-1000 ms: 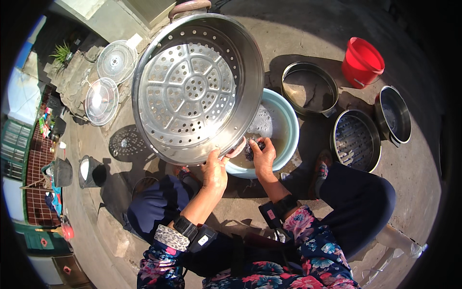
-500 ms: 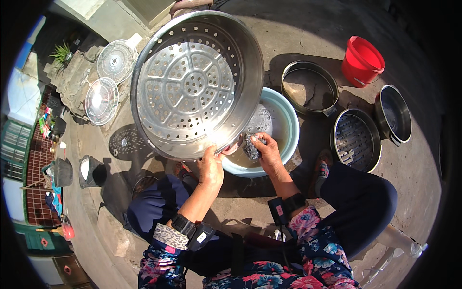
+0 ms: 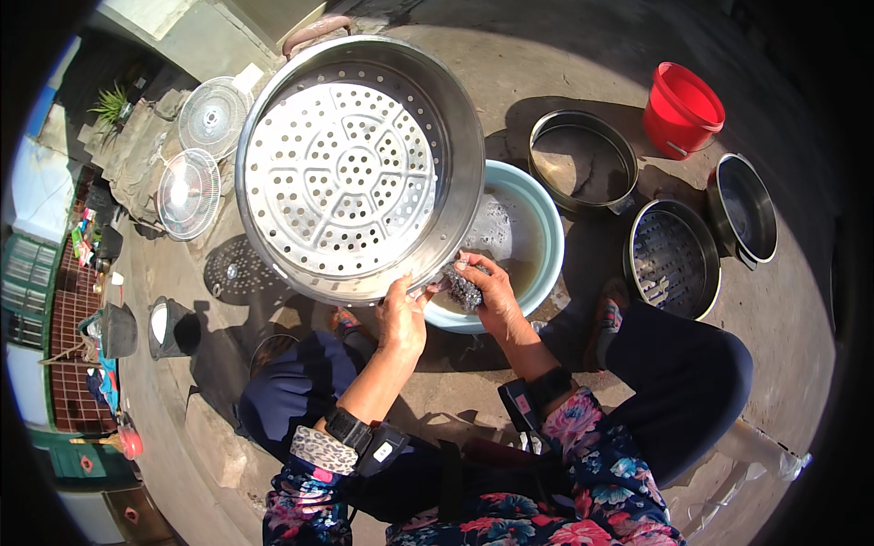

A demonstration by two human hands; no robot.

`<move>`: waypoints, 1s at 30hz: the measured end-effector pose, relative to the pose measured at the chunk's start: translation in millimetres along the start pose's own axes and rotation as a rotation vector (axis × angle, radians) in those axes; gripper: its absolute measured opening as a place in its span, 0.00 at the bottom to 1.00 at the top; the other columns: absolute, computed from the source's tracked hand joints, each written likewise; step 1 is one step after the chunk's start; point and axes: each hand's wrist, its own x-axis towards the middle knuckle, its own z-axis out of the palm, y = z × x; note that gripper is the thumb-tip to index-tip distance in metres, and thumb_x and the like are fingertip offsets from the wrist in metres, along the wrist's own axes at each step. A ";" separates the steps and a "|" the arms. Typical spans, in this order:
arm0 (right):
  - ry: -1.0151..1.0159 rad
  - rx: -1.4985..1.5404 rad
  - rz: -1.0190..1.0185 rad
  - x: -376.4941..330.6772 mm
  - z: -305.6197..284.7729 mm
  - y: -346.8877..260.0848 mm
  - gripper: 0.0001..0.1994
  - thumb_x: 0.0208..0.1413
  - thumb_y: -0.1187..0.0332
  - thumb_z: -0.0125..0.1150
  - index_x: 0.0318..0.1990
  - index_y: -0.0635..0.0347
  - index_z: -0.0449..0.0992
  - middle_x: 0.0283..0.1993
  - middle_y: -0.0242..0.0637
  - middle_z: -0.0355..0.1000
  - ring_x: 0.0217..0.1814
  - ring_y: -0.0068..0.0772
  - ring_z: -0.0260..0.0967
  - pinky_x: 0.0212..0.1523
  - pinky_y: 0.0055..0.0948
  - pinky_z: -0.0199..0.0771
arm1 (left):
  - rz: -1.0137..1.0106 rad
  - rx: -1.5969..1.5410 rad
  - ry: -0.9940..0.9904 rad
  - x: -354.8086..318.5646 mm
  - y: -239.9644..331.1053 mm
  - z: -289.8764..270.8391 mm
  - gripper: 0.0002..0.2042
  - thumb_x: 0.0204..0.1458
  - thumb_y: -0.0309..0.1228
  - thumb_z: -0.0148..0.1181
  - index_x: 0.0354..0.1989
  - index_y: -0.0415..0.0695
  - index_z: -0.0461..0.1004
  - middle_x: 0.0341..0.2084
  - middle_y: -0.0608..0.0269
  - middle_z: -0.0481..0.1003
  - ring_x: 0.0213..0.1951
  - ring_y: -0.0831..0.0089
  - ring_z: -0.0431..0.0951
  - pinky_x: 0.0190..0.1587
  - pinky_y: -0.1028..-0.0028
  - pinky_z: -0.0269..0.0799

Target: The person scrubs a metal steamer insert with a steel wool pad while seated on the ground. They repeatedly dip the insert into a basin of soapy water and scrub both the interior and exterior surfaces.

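Observation:
A large steel steamer tray [image 3: 357,173] with a perforated bottom is tilted up before me, its inside facing me. My left hand [image 3: 401,318] grips its near rim, the thumb over the edge and the other fingers partly hidden behind. Wrapped in the fingers of my right hand [image 3: 494,293] is a dark metal scouring pad [image 3: 465,288], close to the tray's lower right rim. Below and behind the tray stands a light blue basin [image 3: 553,264] of cloudy water with suds. The tray hides the basin's left part.
To the right stand a steel pot ring [image 3: 583,202], a slotted steamer tray [image 3: 675,259], a steel pot [image 3: 746,207] and a red bucket [image 3: 685,111]. Two fan grilles [image 3: 189,193] lean on stones at the left, with a black bucket [image 3: 182,332] nearer.
The steamer tray has tipped and shifted slightly left and down, so its bottom now catches full sun. My right hand with the scouring pad has moved left toward the rim.

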 end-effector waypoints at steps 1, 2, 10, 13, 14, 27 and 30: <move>-0.011 0.017 0.051 0.4 -1.8 -2.4 0.12 0.51 0.72 0.64 0.43 0.62 0.74 0.38 0.33 0.75 0.39 0.28 0.74 0.43 0.29 0.75 | -0.001 0.017 0.003 -1.0 0.3 0.5 0.15 0.54 0.27 0.51 0.49 0.38 0.65 0.46 0.54 0.71 0.47 0.62 0.73 0.47 0.60 0.71; -0.010 0.014 0.069 0.6 -3.6 -4.1 0.12 0.50 0.72 0.65 0.43 0.62 0.74 0.38 0.34 0.75 0.39 0.28 0.74 0.43 0.29 0.75 | -0.008 0.036 0.012 -2.3 1.0 0.8 0.15 0.54 0.28 0.51 0.49 0.38 0.65 0.45 0.54 0.72 0.47 0.63 0.74 0.46 0.60 0.71; -0.132 0.173 0.167 8.7 -14.6 -6.1 0.11 0.51 0.67 0.61 0.38 0.66 0.76 0.36 0.40 0.76 0.36 0.33 0.75 0.41 0.31 0.76 | -0.176 0.115 -0.049 -5.2 6.7 4.8 0.16 0.54 0.34 0.52 0.50 0.43 0.65 0.44 0.59 0.73 0.44 0.66 0.75 0.48 0.60 0.69; -0.153 0.173 0.172 9.7 -17.3 -7.3 0.10 0.51 0.68 0.60 0.36 0.67 0.76 0.35 0.41 0.77 0.35 0.35 0.75 0.40 0.32 0.76 | -0.262 0.118 -0.031 -1.5 5.4 1.6 0.16 0.54 0.36 0.51 0.50 0.44 0.64 0.48 0.55 0.71 0.46 0.62 0.74 0.55 0.49 0.60; -0.158 0.175 0.173 9.4 -17.3 -7.5 0.10 0.51 0.68 0.60 0.36 0.67 0.76 0.35 0.42 0.77 0.35 0.35 0.76 0.40 0.32 0.76 | -0.276 0.106 -0.039 -0.7 5.3 -0.5 0.17 0.54 0.37 0.51 0.50 0.44 0.64 0.48 0.55 0.71 0.46 0.62 0.74 0.56 0.48 0.60; -0.267 0.325 0.286 9.0 -14.3 -26.3 0.13 0.50 0.64 0.58 0.35 0.67 0.76 0.32 0.47 0.77 0.33 0.41 0.75 0.38 0.35 0.76 | -0.315 0.403 -0.150 -11.3 2.3 -16.8 0.24 0.57 0.48 0.53 0.52 0.41 0.64 0.36 0.53 0.75 0.38 0.60 0.80 0.44 0.63 0.71; -0.155 0.245 0.206 10.5 -20.1 -27.1 0.11 0.50 0.62 0.59 0.32 0.62 0.76 0.27 0.40 0.75 0.25 0.35 0.71 0.24 0.30 0.71 | 0.049 0.484 -0.141 -12.8 0.8 -17.8 0.07 0.56 0.26 0.57 0.41 0.39 0.72 0.29 0.61 0.75 0.26 0.72 0.78 0.30 0.76 0.74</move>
